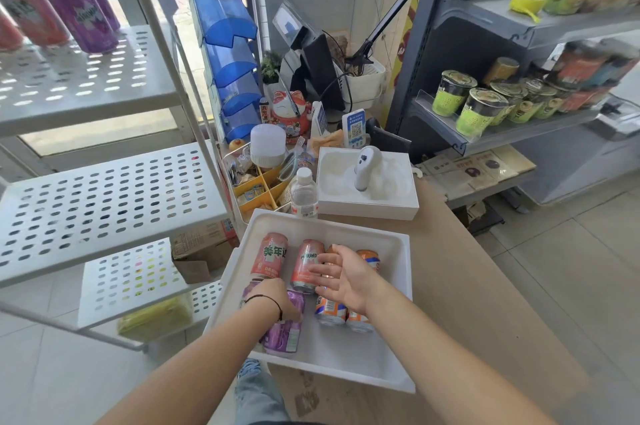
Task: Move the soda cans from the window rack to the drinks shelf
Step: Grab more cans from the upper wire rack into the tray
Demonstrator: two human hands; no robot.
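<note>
While both hands sit inside the white foam tray on the wooden bench, the left hand is down on the purple can, fingers curled over its top end; how firm that grip is, can't tell. The right hand has a loose, open grip, fingers spread and relaxed, palm up, hovering just above the cans and holding nothing.

Directly under the right hand: a copper-coloured can, mostly hidden. Just left of its fingertips: two pink cans lying side by side. Under its wrist: two orange-and-blue cans, lying flat. One more orange can peeks out beyond the palm.

Far up-left of the left hand, the white perforated rack by the window carries a few upright cans on its top tier, pink and purple; blurred there.

Well off to the right of the right hand: grey shelf with green cups. A water bottle stands just beyond the tray.
</note>
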